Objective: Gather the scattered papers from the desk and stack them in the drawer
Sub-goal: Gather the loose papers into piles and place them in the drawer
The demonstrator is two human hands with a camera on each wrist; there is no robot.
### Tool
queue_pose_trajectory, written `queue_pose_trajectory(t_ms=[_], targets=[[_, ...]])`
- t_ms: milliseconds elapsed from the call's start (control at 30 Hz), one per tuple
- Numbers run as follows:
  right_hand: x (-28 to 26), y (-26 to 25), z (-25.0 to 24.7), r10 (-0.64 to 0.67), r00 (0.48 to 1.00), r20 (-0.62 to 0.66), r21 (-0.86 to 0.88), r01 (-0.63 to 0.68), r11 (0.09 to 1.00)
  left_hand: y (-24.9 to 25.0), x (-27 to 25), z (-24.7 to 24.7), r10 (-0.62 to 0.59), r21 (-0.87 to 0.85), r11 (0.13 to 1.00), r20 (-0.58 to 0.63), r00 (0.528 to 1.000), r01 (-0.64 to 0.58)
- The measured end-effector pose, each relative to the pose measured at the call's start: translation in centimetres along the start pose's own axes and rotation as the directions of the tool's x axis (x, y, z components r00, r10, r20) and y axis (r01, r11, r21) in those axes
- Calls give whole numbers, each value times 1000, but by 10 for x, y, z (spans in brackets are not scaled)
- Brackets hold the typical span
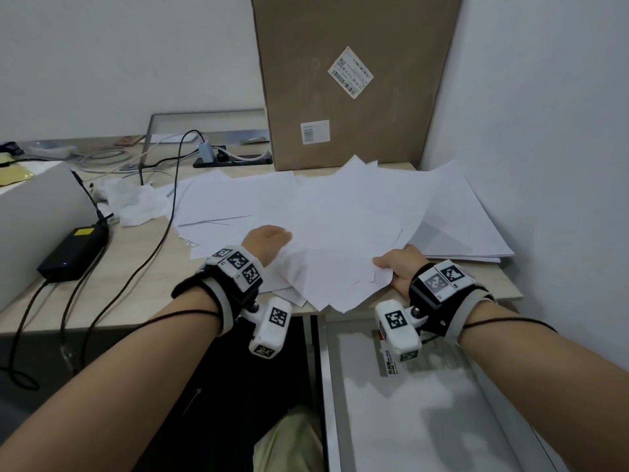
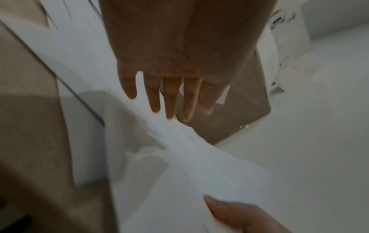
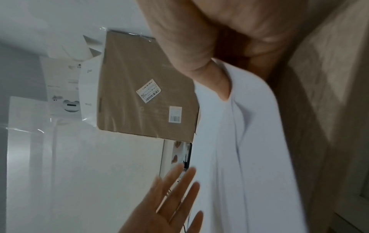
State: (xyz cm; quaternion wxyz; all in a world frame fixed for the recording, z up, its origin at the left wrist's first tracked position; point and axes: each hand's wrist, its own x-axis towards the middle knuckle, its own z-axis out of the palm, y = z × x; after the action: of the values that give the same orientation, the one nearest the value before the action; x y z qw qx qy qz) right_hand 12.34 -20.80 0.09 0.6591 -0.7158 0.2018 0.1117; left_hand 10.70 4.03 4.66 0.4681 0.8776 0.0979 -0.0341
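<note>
The papers (image 1: 333, 233) look light, floppy and slippery, best squeezed from both sides: right hand (image 1: 398, 267) pinches their near edge, left hand (image 1: 265, 243) spread flat.

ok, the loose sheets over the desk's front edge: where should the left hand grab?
Likely the left edge of the sheets, opposite where the right hand already pinches their right edge. Come in from the left, fingers straight and spread; the overhang at the desk edge leaves room for fingers underneath.
</note>
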Motion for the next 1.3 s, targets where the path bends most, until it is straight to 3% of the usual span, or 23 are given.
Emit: queue_pose_trajectory(t_ms=[100,167,233,300,400,533,600,733,833,900,1033,1100,1200,1300], targets=[[0,1,-5,-45,999,-29,183,49,982,-21,15,-28,-184,15,982,-178,967,190],[-9,-4,-9,-97,995,-18,253,98,962,-34,26,-40,-273,-25,962,-185,944,273],[-14,-8,-15,-174,985,8,305,163,938,-36,31,-44,-308,-257,928,-120,944,270],[-21,-15,-19,-246,966,77,342,206,917,-32,35,-43,-274,-482,845,-15,962,233],[-25,-22,-26,-283,938,200,354,201,913,-20,35,-43,-143,-593,787,91,985,169],[-24,-33,-32,-254,918,305,235,186,954,-8,45,-54,-100,-613,789,-59,993,44],[-22,-36,-33,-250,910,330,206,190,960,-1,45,-57,-35,-664,748,-48,998,-6],[-16,-35,-26,-282,913,296,212,225,951,-11,47,-47,-26,-644,759,124,992,100],[-13,-38,-16,-328,918,221,198,287,937,-17,47,-45,-115,-598,787,101,988,152],[-11,-49,-11,-372,912,172,231,330,915,-11,51,-52,-115,-614,785,-17,993,81],[-12,-81,-3,-452,884,116,316,399,861,13,52,-73,95,-723,677,-102,990,-139],[-11,-83,1,-432,892,136,375,357,856,10,53,-76,132,-768,625,-68,989,-137],[-5,-74,8,-318,918,236,450,187,873,-7,56,-65,75,-792,609,0,997,-46],[4,-68,15,-259,936,236,508,109,855,-12,61,-51,134,-815,575,9,991,-71]])
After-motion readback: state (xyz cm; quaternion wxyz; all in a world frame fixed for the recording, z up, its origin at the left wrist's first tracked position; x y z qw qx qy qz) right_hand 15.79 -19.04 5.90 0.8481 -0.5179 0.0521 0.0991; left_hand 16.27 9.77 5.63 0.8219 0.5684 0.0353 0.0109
